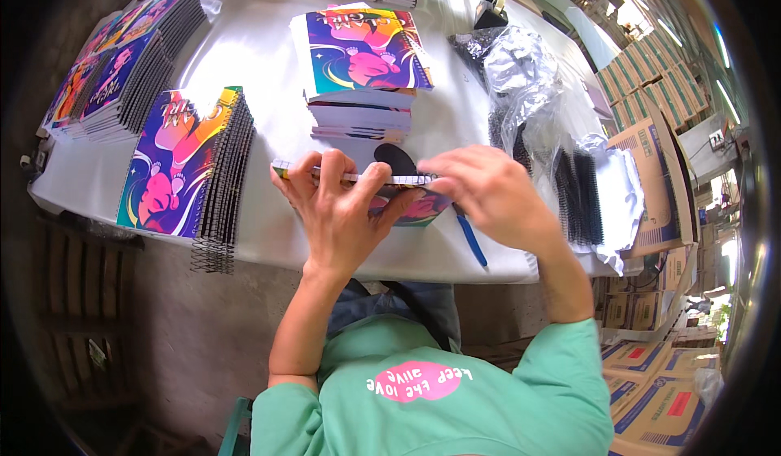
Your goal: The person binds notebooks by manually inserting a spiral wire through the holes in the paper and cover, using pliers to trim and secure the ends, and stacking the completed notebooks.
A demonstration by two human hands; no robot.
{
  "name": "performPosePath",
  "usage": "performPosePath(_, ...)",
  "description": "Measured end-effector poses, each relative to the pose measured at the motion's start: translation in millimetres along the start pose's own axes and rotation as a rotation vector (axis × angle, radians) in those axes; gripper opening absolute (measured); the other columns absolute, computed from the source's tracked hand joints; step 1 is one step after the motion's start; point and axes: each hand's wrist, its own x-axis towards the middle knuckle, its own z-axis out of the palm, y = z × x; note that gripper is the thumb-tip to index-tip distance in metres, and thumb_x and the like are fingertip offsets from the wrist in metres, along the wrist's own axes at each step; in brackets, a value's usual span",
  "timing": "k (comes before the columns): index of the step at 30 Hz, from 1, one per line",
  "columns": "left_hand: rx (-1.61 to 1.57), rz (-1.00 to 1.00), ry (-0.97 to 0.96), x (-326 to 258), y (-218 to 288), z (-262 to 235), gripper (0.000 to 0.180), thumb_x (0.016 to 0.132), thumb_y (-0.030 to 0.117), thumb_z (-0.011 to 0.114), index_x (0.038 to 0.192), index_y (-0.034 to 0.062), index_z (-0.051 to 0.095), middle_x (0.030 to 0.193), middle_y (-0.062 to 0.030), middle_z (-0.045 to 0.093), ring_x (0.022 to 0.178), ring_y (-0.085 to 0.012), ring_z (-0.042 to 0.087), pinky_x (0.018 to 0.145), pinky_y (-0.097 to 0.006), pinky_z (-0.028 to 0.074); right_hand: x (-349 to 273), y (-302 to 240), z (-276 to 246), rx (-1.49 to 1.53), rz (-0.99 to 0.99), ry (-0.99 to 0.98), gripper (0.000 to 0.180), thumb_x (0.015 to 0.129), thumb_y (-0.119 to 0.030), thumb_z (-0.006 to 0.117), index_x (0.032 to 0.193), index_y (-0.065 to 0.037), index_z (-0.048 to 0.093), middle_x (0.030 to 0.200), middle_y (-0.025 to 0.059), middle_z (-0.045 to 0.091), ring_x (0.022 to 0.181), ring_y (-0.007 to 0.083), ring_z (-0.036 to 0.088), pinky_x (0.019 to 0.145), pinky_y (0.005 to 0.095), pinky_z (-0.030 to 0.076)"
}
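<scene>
Several bound notebook stacks (pixel 134 69) along worktop (pixel 268 57) left side. Left hand (pixel 342 208) grips notebook (pixel 358 181) edge-up near worktop front edge, fingers curled over top. Right hand (pixel 480 192) pinches same notebook's right end. Blue pen (pixel 472 242) just below. Black spiral coils (pixel 579 196) on plastic bag, far right.

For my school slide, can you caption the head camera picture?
Both hands, left and right, hold a colourful notebook on edge over a white table.

Notebook stack (pixel 362 65) behind the hands, bound stack (pixel 191 163) left, spirals (pixel 582 196) right.
</scene>
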Motion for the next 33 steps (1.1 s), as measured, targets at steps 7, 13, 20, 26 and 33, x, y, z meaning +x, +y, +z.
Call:
performPosePath(7,0.052,-0.003,0.040,2,1,4,0.038,0.061,0.045,0.080,0.082,0.0193,0.063,0.080,-0.0020,0.041,0.090,-0.0226,0.037,0.080,-0.040,0.027,16,-7,4,0.018,0.162,0.158,0.020,0.074,-0.022,0.073,0.081,-0.006,0.063,0.078,0.0088,0.064,0.074,0.0263,0.060,0.070,0.0373,0.045)
performPosePath(13,0.023,-0.051,-0.003,0,0,4,0.032,0.061,0.046,0.078,0.077,0.0222,0.062,0.083,0.0003,0.043,0.096,-0.0244,0.038,0.087,-0.053,0.023,14,-10,7,0.335,0.284,0.084,0.017,0.071,-0.008,0.074,0.080,-0.001,0.062,0.078,0.0106,0.062,0.072,0.0259,0.059,0.066,0.0360,0.047)
performPosePath(20,0.030,-0.044,-0.026,3,1,3,0.031,0.061,0.040,0.079,0.077,0.0208,0.062,0.085,-0.0010,0.042,0.095,-0.0246,0.037,0.083,-0.052,0.025,17,1,5,0.235,0.137,0.060,0.023,0.073,-0.010,0.071,0.095,-0.005,0.068,0.079,0.0104,0.066,0.072,0.0262,0.061,0.063,0.0366,0.046)
performPosePath(26,0.074,-0.037,-0.071,7,3,-1,0.034,0.063,0.040,0.077,0.077,0.0159,0.058,0.085,-0.0025,0.045,0.093,-0.0251,0.040,0.080,-0.044,0.028,11,-8,16,0.238,0.135,0.173,0.024,0.065,-0.007,0.076,0.089,-0.009,0.072,0.073,0.0066,0.066,0.071,0.0217,0.058,0.063,0.0333,0.046)
performPosePath(33,0.047,-0.013,-0.099,10,3,-5,0.034,0.064,0.039,0.077,0.076,0.0139,0.057,0.086,-0.0036,0.045,0.093,-0.0261,0.040,0.080,-0.045,0.028,10,-8,13,0.131,0.162,0.242,0.015,0.068,-0.013,0.075,0.083,-0.012,0.072,0.074,0.0021,0.067,0.077,0.0200,0.059,0.067,0.0336,0.045)
